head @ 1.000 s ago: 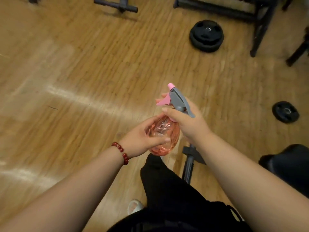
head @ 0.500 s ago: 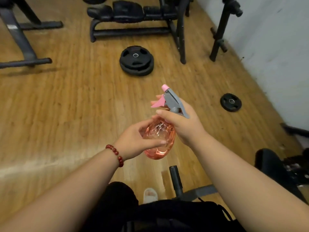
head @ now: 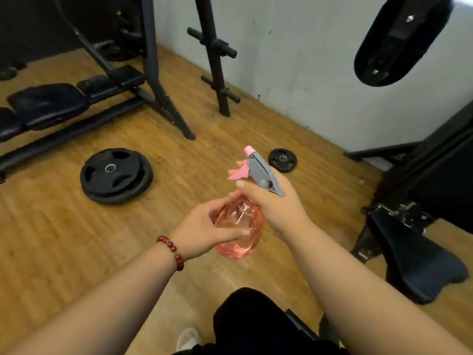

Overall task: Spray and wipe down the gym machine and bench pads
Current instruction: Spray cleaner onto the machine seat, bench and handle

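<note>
I hold a pink see-through spray bottle (head: 240, 226) with a grey head and pink trigger in front of me. My left hand (head: 204, 231) cups the round body, thumb across its front. My right hand (head: 271, 203) grips the neck under the grey head, with a finger by the trigger. A black machine seat pad (head: 419, 262) sits low at the right. Another black pad (head: 399, 39) hangs at the top right, its underside facing me. A black bench with several pads (head: 48, 103) stands at the far left.
A large black weight plate (head: 115, 175) lies on the wood floor left of the bottle, a small plate (head: 282, 160) just beyond it. Black rack uprights (head: 153, 73) and a plate tree (head: 217, 67) stand near the white wall. My dark-trousered leg and pale shoe are below.
My view has swung up and to the right, bringing the wall, the seat pad and the hanging pad into sight. Both hands keep the same hold on the bottle.
</note>
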